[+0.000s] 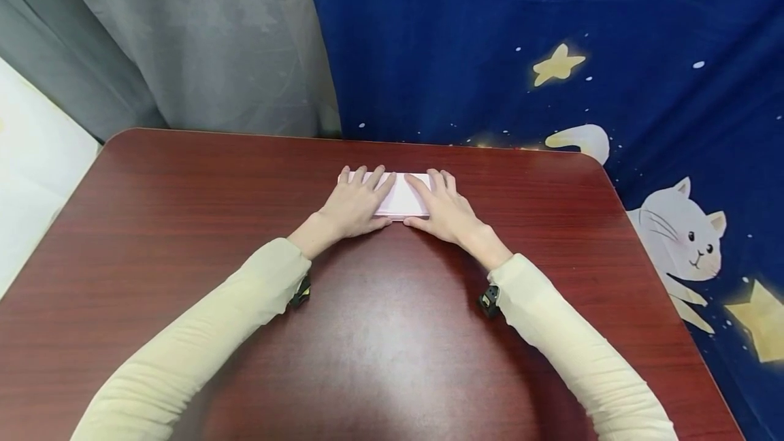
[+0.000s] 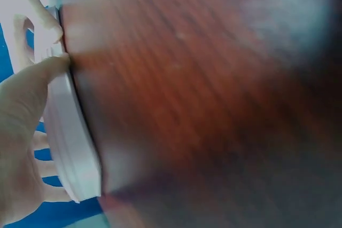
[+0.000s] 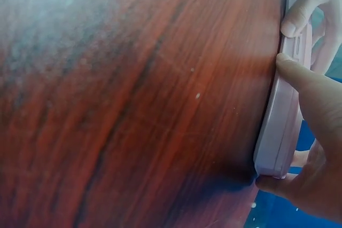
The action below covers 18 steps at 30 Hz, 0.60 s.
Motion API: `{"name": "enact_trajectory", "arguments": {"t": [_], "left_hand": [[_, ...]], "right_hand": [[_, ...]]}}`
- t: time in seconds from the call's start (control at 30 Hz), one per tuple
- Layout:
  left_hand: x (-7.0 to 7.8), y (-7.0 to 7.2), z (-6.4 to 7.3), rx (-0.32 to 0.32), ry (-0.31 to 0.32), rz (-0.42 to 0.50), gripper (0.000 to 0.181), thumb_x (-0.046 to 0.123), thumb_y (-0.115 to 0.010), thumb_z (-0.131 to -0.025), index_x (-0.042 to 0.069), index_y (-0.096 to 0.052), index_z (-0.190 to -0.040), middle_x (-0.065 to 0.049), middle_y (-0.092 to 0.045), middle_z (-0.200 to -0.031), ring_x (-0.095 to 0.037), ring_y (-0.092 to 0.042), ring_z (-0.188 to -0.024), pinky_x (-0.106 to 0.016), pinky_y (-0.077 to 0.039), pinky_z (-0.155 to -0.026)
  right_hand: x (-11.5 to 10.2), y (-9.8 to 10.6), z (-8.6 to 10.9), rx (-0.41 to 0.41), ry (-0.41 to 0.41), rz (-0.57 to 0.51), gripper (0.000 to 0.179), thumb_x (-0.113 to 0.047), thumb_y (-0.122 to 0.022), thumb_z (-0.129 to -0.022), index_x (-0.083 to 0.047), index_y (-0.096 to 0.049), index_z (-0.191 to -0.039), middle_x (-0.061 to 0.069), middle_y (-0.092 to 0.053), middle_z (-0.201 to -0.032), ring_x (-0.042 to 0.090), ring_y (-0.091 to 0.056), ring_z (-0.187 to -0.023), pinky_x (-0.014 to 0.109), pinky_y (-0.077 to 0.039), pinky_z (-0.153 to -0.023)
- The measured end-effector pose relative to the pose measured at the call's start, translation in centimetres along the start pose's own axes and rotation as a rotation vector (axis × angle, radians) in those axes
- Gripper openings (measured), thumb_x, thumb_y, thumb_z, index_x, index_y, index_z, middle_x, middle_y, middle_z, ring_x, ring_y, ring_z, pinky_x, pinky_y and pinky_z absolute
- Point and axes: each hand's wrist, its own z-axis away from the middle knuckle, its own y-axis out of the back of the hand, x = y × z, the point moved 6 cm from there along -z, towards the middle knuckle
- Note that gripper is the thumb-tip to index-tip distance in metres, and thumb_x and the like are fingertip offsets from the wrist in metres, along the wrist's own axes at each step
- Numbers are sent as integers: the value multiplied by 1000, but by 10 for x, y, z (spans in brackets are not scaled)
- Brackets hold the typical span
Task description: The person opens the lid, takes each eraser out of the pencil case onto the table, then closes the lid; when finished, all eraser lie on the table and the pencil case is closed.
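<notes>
A flat, pale pink rectangular box with rounded edges lies on the table near its far side. My left hand grips its left part, and my right hand grips the right part. Both thumbs press the near long side, their tips close together at its middle. The other fingers spread over the top and reach the ends and far side. In the left wrist view, the side of the box faces the camera. A seam runs along the box in the right wrist view. Its contents are hidden.
The dark red-brown wooden table has rounded far corners. Behind it hang a grey curtain and a blue curtain with stars and a cat. A white surface stands off the left edge. A small black device sits at each wrist.
</notes>
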Motion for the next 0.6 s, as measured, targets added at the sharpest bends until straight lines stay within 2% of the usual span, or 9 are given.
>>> {"name": "enact_trajectory", "arguments": {"t": [0.13, 0.27, 0.4, 0.6], "left_hand": [[-3, -3, 1, -4, -8, 28, 84, 57, -58, -88, 13, -26, -153, -15, -30, -152, -41, -32, -132, -62, -20, -109], [-3, -2, 0, 21, -36, 29, 84, 60, -57, -88, 13, -28, -152, -16, -33, -150, -40, -34, -132, -61, -22, -109], [-2, -2, -1, 16, -57, 16, 84, 60, -57, -88, 12, -29, -151, -16, -37, -145, -38, -38, -127, -62, -25, -106], [-2, -3, -1, -18, -49, 25, 84, 60, -57, -89, 13, -27, -152, -15, -36, -143, -37, -37, -127, -63, -21, -108]], "right_hand": [[1, 0, 0, -4, -8, 5, 80, -52, -66, -86, -23, -29, -151, 22, -24, -148, 44, -19, -136, 57, -54, -77], [2, 1, -1, 2, -8, -3, 83, -53, -68, -85, -22, -29, -151, 20, -26, -146, 41, -22, -134, 55, -55, -74], [6, 3, -4, 8, -1, -99, 93, -52, -74, -79, -18, -26, -151, 19, -30, -142, 37, -29, -128, 52, -54, -79], [17, 7, -7, -32, 18, -232, 104, -41, -83, -72, -15, -21, -151, 18, -33, -139, 32, -33, -123, 53, -50, -85]]}}
